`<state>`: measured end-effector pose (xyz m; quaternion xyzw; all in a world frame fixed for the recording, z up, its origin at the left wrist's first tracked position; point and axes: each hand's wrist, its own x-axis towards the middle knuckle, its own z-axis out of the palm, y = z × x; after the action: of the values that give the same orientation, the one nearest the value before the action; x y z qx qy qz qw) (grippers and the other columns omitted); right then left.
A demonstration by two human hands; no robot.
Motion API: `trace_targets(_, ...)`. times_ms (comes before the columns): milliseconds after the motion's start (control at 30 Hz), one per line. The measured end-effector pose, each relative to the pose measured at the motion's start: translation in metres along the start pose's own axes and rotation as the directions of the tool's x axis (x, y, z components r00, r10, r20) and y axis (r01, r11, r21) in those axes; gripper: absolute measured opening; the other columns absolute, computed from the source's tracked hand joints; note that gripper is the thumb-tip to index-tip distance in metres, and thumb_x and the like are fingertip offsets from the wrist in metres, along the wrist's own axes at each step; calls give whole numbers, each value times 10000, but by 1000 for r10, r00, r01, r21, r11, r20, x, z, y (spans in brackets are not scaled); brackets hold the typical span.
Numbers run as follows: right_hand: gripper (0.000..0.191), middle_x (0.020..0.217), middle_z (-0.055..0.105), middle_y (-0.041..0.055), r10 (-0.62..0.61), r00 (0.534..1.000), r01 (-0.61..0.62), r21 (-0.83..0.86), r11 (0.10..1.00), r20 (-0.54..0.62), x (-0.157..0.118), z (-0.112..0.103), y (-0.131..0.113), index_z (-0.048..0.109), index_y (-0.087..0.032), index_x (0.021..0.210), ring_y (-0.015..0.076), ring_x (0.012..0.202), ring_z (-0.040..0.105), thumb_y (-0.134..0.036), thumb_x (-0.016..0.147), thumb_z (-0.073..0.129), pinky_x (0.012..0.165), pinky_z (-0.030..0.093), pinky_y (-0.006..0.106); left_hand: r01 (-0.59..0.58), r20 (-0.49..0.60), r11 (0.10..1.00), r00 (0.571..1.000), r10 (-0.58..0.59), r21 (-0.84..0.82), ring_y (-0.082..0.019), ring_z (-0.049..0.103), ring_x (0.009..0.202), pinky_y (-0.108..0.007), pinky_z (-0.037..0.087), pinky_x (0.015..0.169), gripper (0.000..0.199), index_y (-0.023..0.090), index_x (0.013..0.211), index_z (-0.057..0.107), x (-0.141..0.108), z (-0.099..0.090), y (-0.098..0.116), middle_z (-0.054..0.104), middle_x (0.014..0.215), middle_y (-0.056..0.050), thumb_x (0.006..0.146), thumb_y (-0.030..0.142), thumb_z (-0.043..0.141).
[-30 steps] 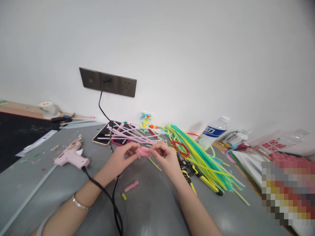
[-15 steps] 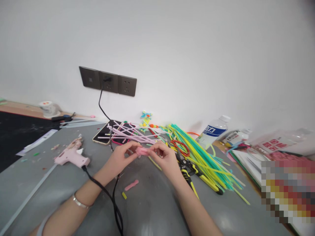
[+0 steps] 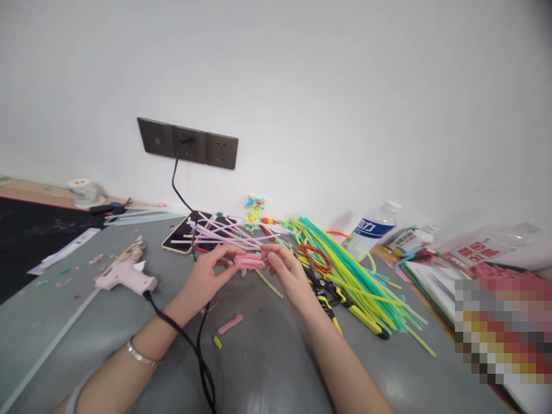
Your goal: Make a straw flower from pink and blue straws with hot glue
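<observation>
Pinching the L end of the pink bundle (image 3: 250, 261), L hand (image 3: 211, 275) has thumb + fingers closed on it, above the gray table (image 3: 259, 368). R hand (image 3: 288, 273) has its fingers curled at the bundle's R end; can't tell if they grip it or just sit next to it. Bundle's btwn the 2 hands, approx. mid-table.

Below it on the table: small pink piece (image 3: 230, 324) + yellow bit (image 3: 218, 342), near each other. Glue gun (image 3: 125, 278) lies L of L hand, w/ black cord (image 3: 170, 322) running under the L forearm. Beyond the hands, lilac stems (image 3: 224, 234) lie across 2 phones (image 3: 177, 237); yellow + blue figure (image 3: 256, 213) by the wall.

R of R hand: pliers (image 3: 330, 293) w/ yellow/black handles, next to a big pile of green + yellow stems (image 3: 353, 276), red loop (image 3: 317, 257) near its L edge. Bottle (image 3: 373, 230) w/ blue label is behind the pile, by the wall.
</observation>
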<state>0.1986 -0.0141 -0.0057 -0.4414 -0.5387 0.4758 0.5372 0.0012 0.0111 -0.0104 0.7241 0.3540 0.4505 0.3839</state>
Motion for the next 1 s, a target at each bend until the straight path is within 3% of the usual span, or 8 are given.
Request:
trace_targets(100,409,786,621,17,101,989,-114,122,986,107,-3,5,-2,647,-207,1025,149,675,554,-563,824,647,611,374,273,-39,-8,999,999,39,-15,-163,681,867,-258,546,764,147,188,999,663,-1,1,0,717,989,-42,865,214,607)
trace_targets(233,372,763,632,4,114,977,-147,184,972,180,-6,10,-5,640,-210,1026,130,632,547,-517,821,686,606,349,267,-64,7,998,998,64,-20,-155,678,851,-247,540,752,160,192,1014,669,-1,1,-1,720,976,-37,869,191,602)
trace_targets(700,274,747,594,-13,80,970,-125,190,974,231,-6,9,-7,657,-202,947,104,628,493,-428,811,731,586,374,238,-72,34,997,997,71,10,-152,669,767,-228,514,669,163,184,992,694,0,0,6,750,906,-35,867,183,589)
trace_targets(1000,306,738,625,-7,146,963,-191,191,963,228,-5,8,-6,657,-194,931,108,628,520,-429,770,769,580,375,233,-62,65,997,996,59,54,-159,662,792,-246,513,686,174,184,988,684,-1,1,7,744,933,-43,866,174,560)
